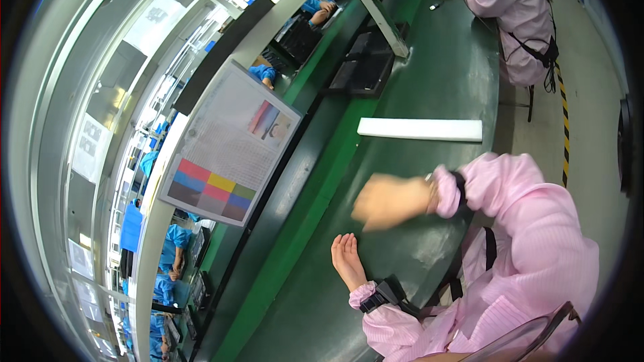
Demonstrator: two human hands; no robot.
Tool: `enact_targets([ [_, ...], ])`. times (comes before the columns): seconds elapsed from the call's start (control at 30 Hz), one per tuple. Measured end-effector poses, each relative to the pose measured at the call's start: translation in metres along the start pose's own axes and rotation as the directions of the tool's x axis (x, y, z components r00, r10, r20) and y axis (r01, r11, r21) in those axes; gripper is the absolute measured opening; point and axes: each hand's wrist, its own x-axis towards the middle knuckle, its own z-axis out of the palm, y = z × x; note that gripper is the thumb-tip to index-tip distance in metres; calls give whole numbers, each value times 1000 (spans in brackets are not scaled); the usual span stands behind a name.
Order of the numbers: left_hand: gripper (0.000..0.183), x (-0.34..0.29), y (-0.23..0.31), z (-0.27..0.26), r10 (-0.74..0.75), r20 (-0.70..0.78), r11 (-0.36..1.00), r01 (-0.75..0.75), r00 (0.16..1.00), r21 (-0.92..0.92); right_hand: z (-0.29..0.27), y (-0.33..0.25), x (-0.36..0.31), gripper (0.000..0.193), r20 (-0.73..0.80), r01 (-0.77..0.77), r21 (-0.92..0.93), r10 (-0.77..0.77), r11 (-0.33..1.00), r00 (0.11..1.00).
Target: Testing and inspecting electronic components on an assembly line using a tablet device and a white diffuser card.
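The left hand (349, 260) rests edge-on on the green bench (429, 74), fingers loosely straight and palm open, holding nothing. The right hand (389, 201) hangs just above the bench beyond it, blurred; it looks loosely curled and empty, though the smear makes that hard to tell for sure. Farther out from both hands, well apart from them, lies a long white foam strip (420, 129) flat on the bench. Its long axis runs crosswise to the person's reach, nearly level in the picture. The right hand is the nearer of the two to it. Beyond the strip sits a dark tray (365, 67).
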Motion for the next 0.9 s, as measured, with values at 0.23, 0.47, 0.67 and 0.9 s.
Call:
enact_targets([
  [0.23,30,2,-13,-3,-20,23,999,21,1000,-41,21,147,-160,66,193,-604,-390,703,695,684],
  [0.47,29,6,-9,-1,-19,1,999,19,1000,-41,-9,207,-209,62,244,-476,-467,626,745,740],
  [0.67,28,5,-5,-2,-8,-42,997,5,999,-83,10,266,-172,48,19,-366,-655,498,662,867],
  [0.9,31,11,-6,-14,-62,-17,993,60,998,-103,65,261,-9,39,-127,-361,-281,338,889,932],
])
